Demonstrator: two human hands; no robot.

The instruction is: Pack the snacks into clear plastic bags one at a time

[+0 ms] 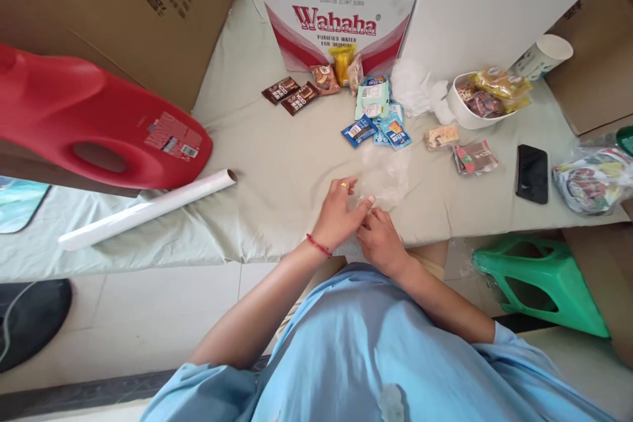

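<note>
A clear plastic bag lies nearly flat on the cloth-covered table, its near edge running under my fingers. My left hand, with a ring and a red cord bracelet, has its fingers curled and its thumb stretched to the bag's near edge. Close against that thumb, my right hand is closed with fingertips pinching the same edge. Beyond the bag lie blue snack packets, a pale green packet, brown wafer packets and a yellow packet.
At left are a red jug and a white roll. On the right are a white bowl of snacks, a paper cup, loose snacks, a phone and a filled plastic bag. A Wahaha carton stands behind.
</note>
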